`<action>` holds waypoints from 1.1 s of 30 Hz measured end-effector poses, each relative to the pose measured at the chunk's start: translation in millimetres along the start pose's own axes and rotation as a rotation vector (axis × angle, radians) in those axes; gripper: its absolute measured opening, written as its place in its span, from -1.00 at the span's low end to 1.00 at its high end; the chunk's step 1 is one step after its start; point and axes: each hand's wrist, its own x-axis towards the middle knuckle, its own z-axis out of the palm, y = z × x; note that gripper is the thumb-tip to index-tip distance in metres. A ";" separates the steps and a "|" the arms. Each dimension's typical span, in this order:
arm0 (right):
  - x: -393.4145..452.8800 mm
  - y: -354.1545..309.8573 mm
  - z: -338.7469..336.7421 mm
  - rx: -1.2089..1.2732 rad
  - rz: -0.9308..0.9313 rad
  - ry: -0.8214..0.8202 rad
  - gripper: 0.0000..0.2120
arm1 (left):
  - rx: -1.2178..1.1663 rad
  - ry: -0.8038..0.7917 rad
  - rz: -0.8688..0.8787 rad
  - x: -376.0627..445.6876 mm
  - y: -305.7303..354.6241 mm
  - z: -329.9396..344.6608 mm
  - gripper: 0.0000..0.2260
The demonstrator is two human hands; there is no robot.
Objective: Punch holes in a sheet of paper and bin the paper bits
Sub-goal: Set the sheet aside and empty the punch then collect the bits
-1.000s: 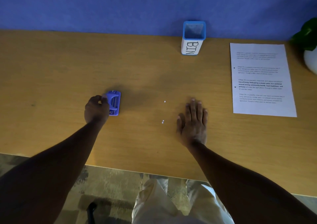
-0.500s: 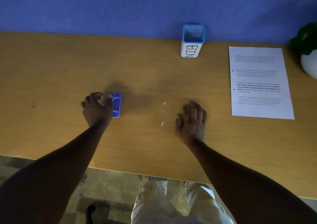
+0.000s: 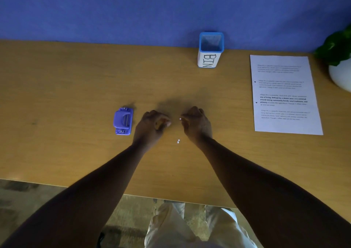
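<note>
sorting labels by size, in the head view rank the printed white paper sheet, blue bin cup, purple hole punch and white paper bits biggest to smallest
1. Printed white paper sheet
2. Blue bin cup
3. Purple hole punch, though it sits nearer the camera
4. White paper bits

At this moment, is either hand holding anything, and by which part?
Left hand: nothing visible. Right hand: fingertips are at one paper bit, but a pinch cannot be told. Hole punch lies free.
</note>
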 end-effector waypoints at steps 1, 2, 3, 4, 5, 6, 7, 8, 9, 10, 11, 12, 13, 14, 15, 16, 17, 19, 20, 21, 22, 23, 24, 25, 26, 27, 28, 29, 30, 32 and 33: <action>1.8 -1.2 -0.2 0.005 -0.004 -0.011 -0.83 | -0.015 -0.037 0.007 -0.7 2.5 2.9 -0.92; 3.0 -2.4 -0.5 0.006 -0.007 -0.021 -0.83 | -0.028 -0.069 0.013 -1.8 4.4 5.4 -0.92; 3.9 -3.2 -0.8 0.005 -0.010 -0.027 -0.84 | -0.042 -0.097 0.020 -3.4 5.8 7.4 -0.92; 4.7 -3.8 -0.8 0.002 -0.014 -0.029 -0.85 | -0.062 -0.120 0.025 -5.2 6.5 9.0 -0.91; 5.3 -4.2 -0.9 -0.002 -0.017 -0.030 -0.86 | -0.084 -0.142 0.024 -7.3 7.0 10.2 -0.90; 6.2 -4.6 -0.9 -0.003 -0.015 -0.033 -0.87 | -0.105 -0.162 0.021 -9.4 7.1 11.0 -0.89; 7.2 -5.0 -1.2 0.000 -0.010 -0.037 -0.86 | -0.124 -0.179 0.020 -11.3 6.7 11.5 -0.88; 8.3 -5.2 -1.5 0.004 -0.002 -0.044 -0.86 | -0.142 -0.191 0.018 -13.0 6.4 11.8 -0.88; 9.4 -5.3 -1.4 -0.003 0.000 -0.055 -0.85 | -0.155 -0.201 0.016 -14.4 6.0 11.6 -0.88; 10.5 -5.6 -1.1 -0.025 -0.007 -0.067 -0.85 | -0.157 -0.212 0.014 -15.2 5.2 10.9 -0.88; 11.1 -6.2 -0.4 -0.055 -0.020 -0.082 -0.84 | -0.146 -0.224 0.019 -16.2 4.5 9.9 -0.88; 11.7 -6.8 0.6 -0.078 -0.031 -0.097 -0.83 | -0.122 -0.237 0.032 -16.9 4.0 9.0 -0.87; 12.1 -7.2 1.2 -0.089 -0.034 -0.111 -0.83 | -0.096 -0.252 0.052 -17.7 3.7 8.1 -0.85; 12.6 -7.2 1.3 -0.092 -0.031 -0.125 -0.83 | -0.079 -0.270 0.074 -18.5 3.6 7.5 -0.83; 13.4 -6.5 0.9 -0.094 -0.031 -0.139 -0.83 | -0.070 -0.289 0.091 -19.2 3.7 7.2 -0.80; 14.6 -5.3 -0.1 -0.096 -0.034 -0.152 -0.82 | -0.063 -0.305 0.100 -19.5 3.8 7.3 -0.78; 15.6 -3.6 -1.4 -0.094 -0.039 -0.166 -0.82 | -0.053 -0.310 0.104 -20.0 4.0 7.9 -0.75; 17.7 -0.3 -4.4 -0.074 -0.043 -0.184 -0.82 | -0.034 -0.296 0.106 -20.1 4.9 9.6 -0.72; 18.2 0.8 -5.4 -0.063 -0.043 -0.186 -0.82 | -0.028 -0.285 0.110 -20.0 5.5 10.4 -0.72; 18.4 1.4 -5.8 -0.054 -0.041 -0.183 -0.83 | -0.020 -0.276 0.116 -19.8 6.3 11.1 -0.73; 18.3 1.6 -5.7 -0.048 -0.040 -0.178 -0.84 | -0.008 -0.270 0.124 -19.4 7.1 11.6 -0.75; 17.8 1.5 -5.3 -0.046 -0.037 -0.171 -0.85 | 0.007 -0.268 0.133 -19.3 8.0 11.9 -0.76; 17.2 1.6 -4.8 -0.044 -0.036 -0.164 -0.86 | 0.020 -0.266 0.141 -19.2 8.9 12.1 -0.78; 16.5 1.6 -4.4 -0.042 -0.033 -0.158 -0.86 | 0.027 -0.262 0.147 -19.1 9.6 12.3 -0.79; 15.8 1.8 -4.1 -0.041 -0.033 -0.155 -0.87 | 0.030 -0.256 0.150 -19.1 10.3 12.7 -0.80; 15.3 1.9 -4.2 -0.039 -0.034 -0.152 -0.87 | 0.032 -0.248 0.150 -19.3 11.0 12.9 -0.82; 14.8 2.1 -4.2 -0.037 -0.036 -0.149 -0.88 | 0.037 -0.239 0.151 -19.6 11.8 13.2 -0.83; 14.4 2.2 -4.2 -0.036 -0.037 -0.146 -0.88 | 0.049 -0.229 0.152 -20.0 12.6 13.8 -0.85; 14.0 2.4 -4.3 -0.035 -0.038 -0.142 -0.88 | 0.064 -0.220 0.152 -20.7 13.3 14.3 -0.86; 13.3 2.6 -4.0 -0.035 -0.038 -0.134 -0.87 | 0.090 -0.208 0.138 -22.1 14.7 15.2 -0.89; 13.0 2.7 -3.8 -0.036 -0.040 -0.131 -0.86 | 0.104 -0.206 0.126 -22.6 15.5 15.7 -0.90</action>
